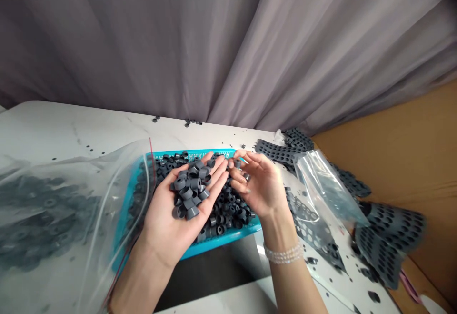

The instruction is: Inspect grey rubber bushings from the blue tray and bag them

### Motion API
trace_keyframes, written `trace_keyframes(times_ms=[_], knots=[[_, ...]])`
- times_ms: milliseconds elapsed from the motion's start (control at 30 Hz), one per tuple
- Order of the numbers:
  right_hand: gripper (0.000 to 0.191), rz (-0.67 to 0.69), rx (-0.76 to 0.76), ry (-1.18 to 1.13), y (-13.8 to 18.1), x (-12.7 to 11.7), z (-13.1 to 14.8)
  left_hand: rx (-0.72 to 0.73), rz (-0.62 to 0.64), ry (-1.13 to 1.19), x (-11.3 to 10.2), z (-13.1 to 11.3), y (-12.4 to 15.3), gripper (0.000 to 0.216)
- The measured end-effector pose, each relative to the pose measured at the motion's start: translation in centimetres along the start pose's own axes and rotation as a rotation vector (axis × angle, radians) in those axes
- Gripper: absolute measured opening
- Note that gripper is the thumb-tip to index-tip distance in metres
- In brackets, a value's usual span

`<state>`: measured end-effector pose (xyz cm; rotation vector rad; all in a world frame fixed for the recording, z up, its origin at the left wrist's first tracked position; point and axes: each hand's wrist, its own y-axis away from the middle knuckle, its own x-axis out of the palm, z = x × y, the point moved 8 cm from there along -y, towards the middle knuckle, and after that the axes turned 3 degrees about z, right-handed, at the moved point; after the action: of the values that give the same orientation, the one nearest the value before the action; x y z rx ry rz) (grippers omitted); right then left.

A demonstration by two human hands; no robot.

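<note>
My left hand [180,209] lies palm up over a blue basket [228,236], cupping a heap of small grey rubber rings [191,187]. My right hand [259,185] is beside it, palm turned toward the heap, with its fingers curled loosely and one or two rings [245,177] resting in them. A bead bracelet is on the right wrist. The basket below both hands is full of the same grey rings [228,209].
A clear zip bag [53,214] holding grey rings lies at the left, overlapping the basket. A smaller clear bag [326,187] and several punched-out black rubber sheets [389,238] lie at the right. Loose rings dot the white table [71,128]. A grey curtain hangs behind.
</note>
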<state>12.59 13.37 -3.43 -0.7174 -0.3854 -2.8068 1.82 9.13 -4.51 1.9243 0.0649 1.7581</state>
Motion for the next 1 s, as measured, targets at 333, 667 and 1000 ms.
trace_keyframes(times_ms=[333, 667, 1000], knots=[[0.024, -0.06, -0.168, 0.571, 1.1, 1.2, 1.0, -0.043, -0.035, -0.054, -0.3, 0.6, -0.3, 0.044], [0.021, 0.086, 0.016, 0.048, 0.0, 0.2, -0.6, -0.085, 0.04, -0.078, 0.1, 0.7, -0.2, 0.05], [0.017, 0.276, 0.209, -0.389, 0.3, 1.3, -1.2, -0.05, 0.118, -0.101, 0.2, 0.0, -0.2, 0.051]])
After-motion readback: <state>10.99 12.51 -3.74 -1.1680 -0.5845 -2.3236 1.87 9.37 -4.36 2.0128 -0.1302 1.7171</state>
